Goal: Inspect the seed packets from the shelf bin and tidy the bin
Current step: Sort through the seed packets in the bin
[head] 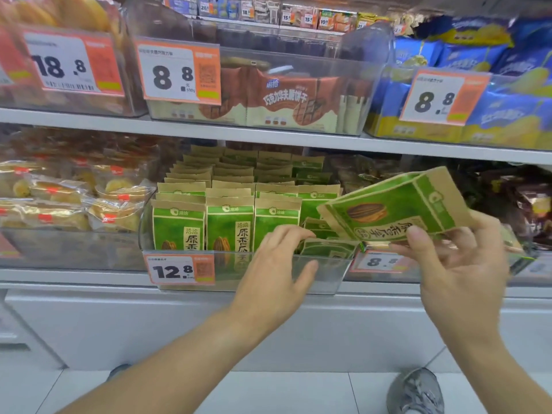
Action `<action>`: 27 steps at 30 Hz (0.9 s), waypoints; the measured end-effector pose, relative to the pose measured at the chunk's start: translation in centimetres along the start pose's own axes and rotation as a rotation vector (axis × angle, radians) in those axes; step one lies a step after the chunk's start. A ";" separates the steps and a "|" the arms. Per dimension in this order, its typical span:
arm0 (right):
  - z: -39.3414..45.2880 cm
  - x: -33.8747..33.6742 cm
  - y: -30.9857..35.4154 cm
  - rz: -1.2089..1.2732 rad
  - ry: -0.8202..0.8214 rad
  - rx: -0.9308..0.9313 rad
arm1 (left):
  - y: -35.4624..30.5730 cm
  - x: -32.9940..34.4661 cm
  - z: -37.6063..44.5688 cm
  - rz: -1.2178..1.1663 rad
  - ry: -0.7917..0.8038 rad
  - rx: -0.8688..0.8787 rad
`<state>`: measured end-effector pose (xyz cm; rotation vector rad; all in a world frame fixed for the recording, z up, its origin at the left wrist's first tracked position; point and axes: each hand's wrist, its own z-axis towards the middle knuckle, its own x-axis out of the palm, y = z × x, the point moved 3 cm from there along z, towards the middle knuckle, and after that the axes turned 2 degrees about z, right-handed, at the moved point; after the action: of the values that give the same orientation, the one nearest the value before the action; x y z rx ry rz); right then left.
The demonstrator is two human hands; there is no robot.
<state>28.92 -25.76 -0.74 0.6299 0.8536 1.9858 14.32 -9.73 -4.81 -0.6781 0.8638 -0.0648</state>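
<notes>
Pinching a tilted seed packet [391, 209], the right hand [457, 261] holds it beside the clear bin [322, 273]; the left hand [277, 264] seemingly grips a fallen packet [325, 249] inside.

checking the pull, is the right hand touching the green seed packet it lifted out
Touching. The head view shows the right hand pinching the tilted green seed packet at its lower edge, thumb on the front.

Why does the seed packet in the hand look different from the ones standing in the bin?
The held seed packet is tipped sideways outside the bin, pinched by the right hand; the front-row packet stands upright inside the clear bin, untouched. Both share the green-and-brown design.
</notes>
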 end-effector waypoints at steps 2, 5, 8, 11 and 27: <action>-0.3 -0.2 -0.3 -0.011 0.022 0.009 | 0.2 0.1 0.1 -0.014 -0.025 0.002; -0.4 -0.3 -0.4 -0.087 0.035 0.016 | 0.1 0.3 0.3 -0.043 -0.053 -0.001; 0.0 -0.8 -0.8 -0.230 0.049 0.002 | 0.1 0.6 0.6 -0.069 -0.085 -0.018; 0.4 -0.8 -0.1 -0.265 0.023 -0.129 | 0.2 1.0 0.8 -0.103 -0.109 -0.053; 1.1 0.2 -0.3 -0.138 -0.131 -0.299 | -0.1 2.5 2.5 -0.031 -0.105 0.003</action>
<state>29.68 -25.10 -0.24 0.5070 0.4942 1.8757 17.78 -9.28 -5.26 -0.6861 0.7525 -0.0574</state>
